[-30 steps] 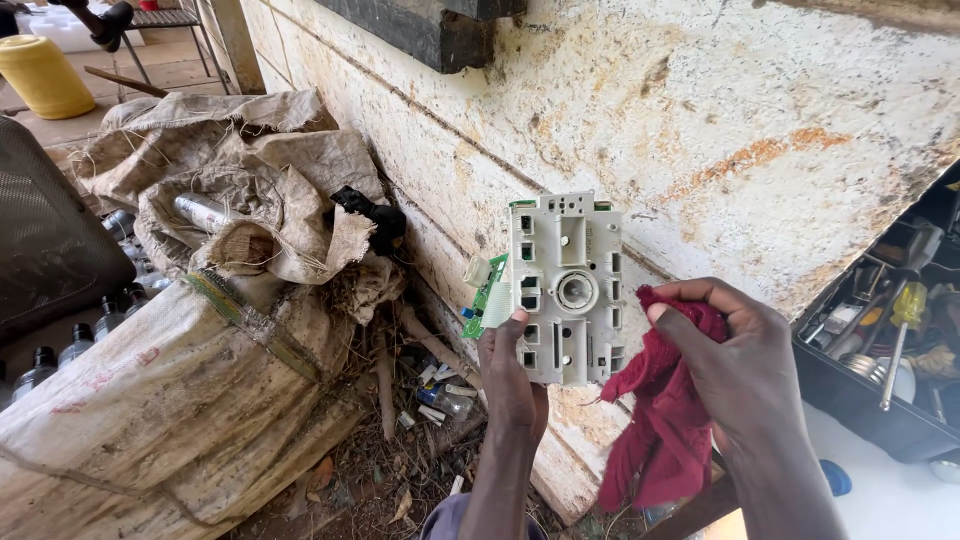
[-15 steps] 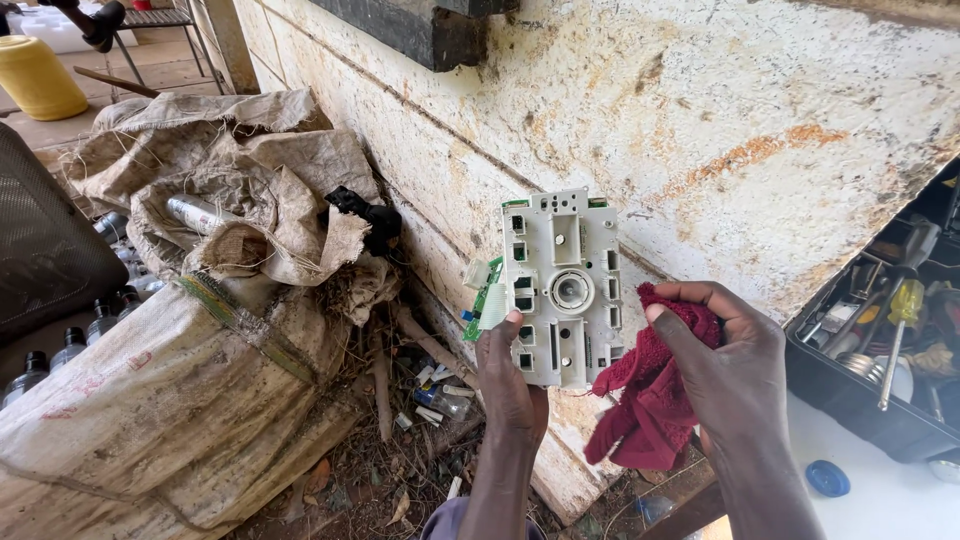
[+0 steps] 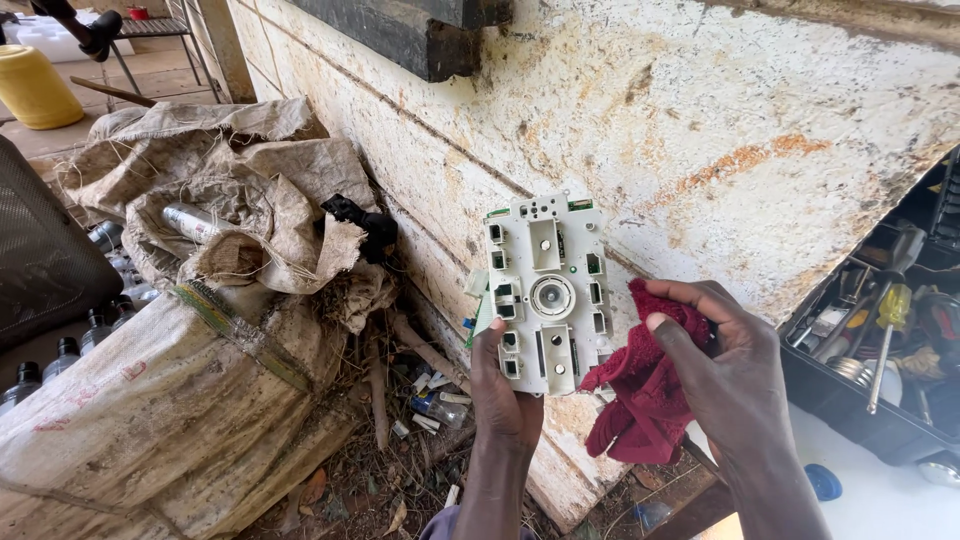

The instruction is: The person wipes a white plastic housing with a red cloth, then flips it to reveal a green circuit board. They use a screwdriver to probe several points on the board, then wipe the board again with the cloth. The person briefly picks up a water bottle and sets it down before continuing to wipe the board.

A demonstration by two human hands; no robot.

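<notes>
My left hand holds up a white plastic panel by its lower left edge. The panel is rectangular, with several square sockets, a round hub in the middle and a green circuit edge behind it. My right hand grips a dark red cloth just right of the panel. The cloth bunches against the panel's right side and hangs down below my fingers.
A rough cream wall runs behind the panel. Dirty woven sacks lie heaped at the left, with dark bottles beside them. A black tray of tools with a yellow-handled screwdriver sits at the right. A yellow container stands far back left.
The panel and both hands sit slightly lower in view than a second ago. The red cloth has stayed pressed at the panel's right side.
</notes>
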